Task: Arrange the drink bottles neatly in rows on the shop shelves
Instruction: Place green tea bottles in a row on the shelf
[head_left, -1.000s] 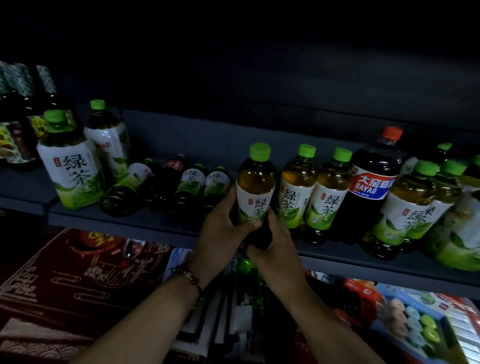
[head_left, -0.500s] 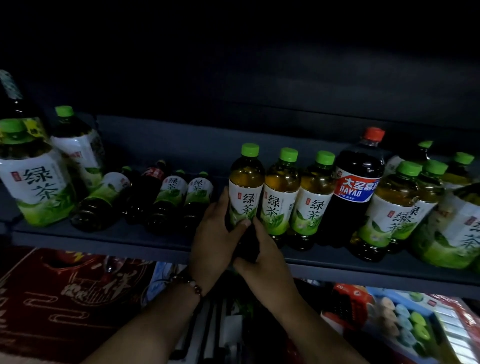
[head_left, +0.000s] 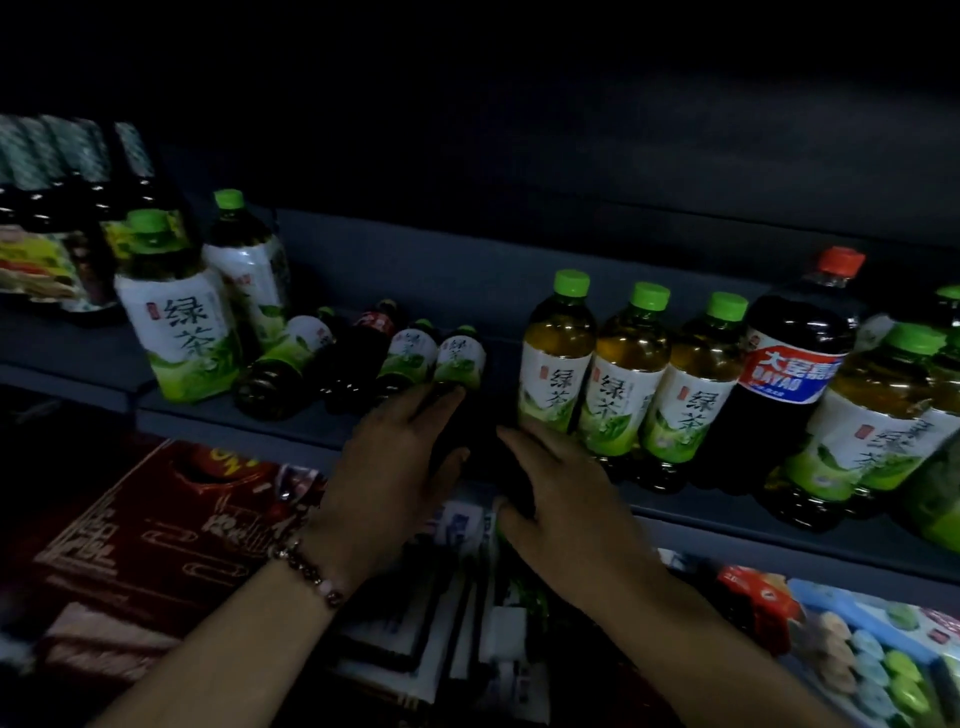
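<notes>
Dark shelf, dim shop. Green tea bottles upright in row, green caps, right of gap. Left hand, right hand: fingers loose, grasping nothing.

Glossy clear-plastic green tea bottles; matt grey shelf.

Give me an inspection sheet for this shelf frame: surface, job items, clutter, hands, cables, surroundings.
Surface: dark grey shop shelf, dimly lit.
Job's things: three upright green-capped tea bottles in a row; four small bottles lying on their sides; tall dark red-capped cola bottle among more tea bottles.
Clutter: two large green-tea bottles at left, one behind the other.
Grippers: left hand and right hand open at the shelf edge, holding nothing.
Cables: nothing seen.
Surroundings: red printed box and a blue tray of round packs on the level below.
</notes>
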